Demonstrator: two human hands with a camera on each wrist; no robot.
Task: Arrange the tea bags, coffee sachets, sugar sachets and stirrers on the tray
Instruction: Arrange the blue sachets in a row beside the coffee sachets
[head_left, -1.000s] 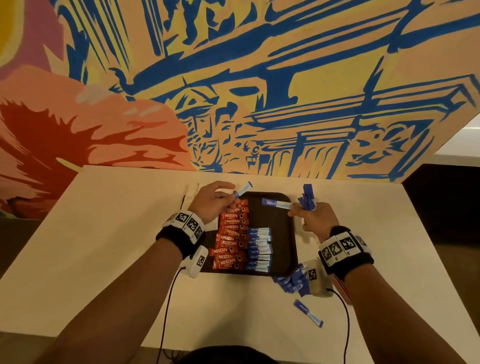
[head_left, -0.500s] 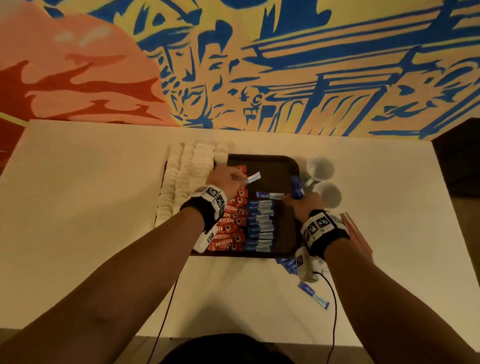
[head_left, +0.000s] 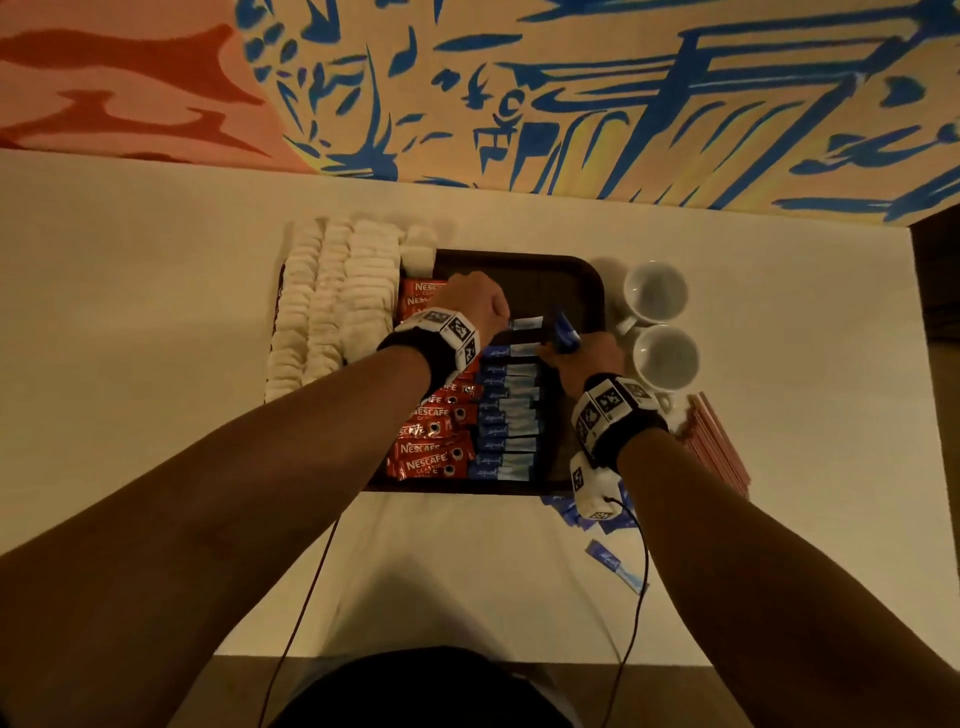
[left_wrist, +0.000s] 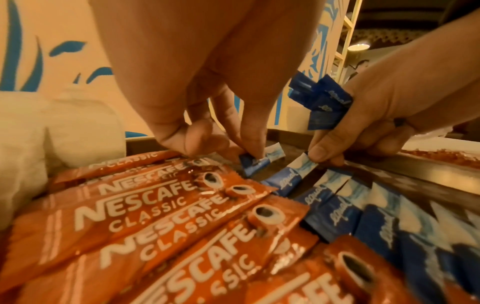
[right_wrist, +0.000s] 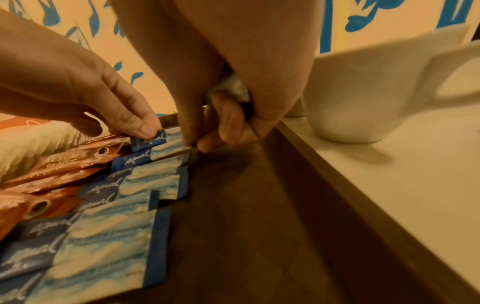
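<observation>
A dark brown tray (head_left: 587, 280) holds a column of red Nescafe coffee sachets (head_left: 431, 452) and, right of it, a column of blue sugar sachets (head_left: 506, 415). White tea bags (head_left: 332, 312) lie in rows at the tray's left. My left hand (left_wrist: 233, 152) pinches one blue sugar sachet (left_wrist: 255, 162) just above the far end of the blue column. My right hand (right_wrist: 197, 144) pinches the pale end of another sachet (right_wrist: 168, 152) lying there. It also keeps a bundle of blue sachets (left_wrist: 324, 102) tucked in its fingers.
Two white cups (head_left: 654, 293) (head_left: 666, 358) stand right of the tray. Pink stirrers (head_left: 719, 441) lie on the table further right. Loose blue sachets (head_left: 615, 564) lie by the tray's near right corner. A painted wall backs the table.
Both hands came down from above the tray to the far end of the blue column, each still holding its sachet. The head view tilted down, so cups and tea bags show.
</observation>
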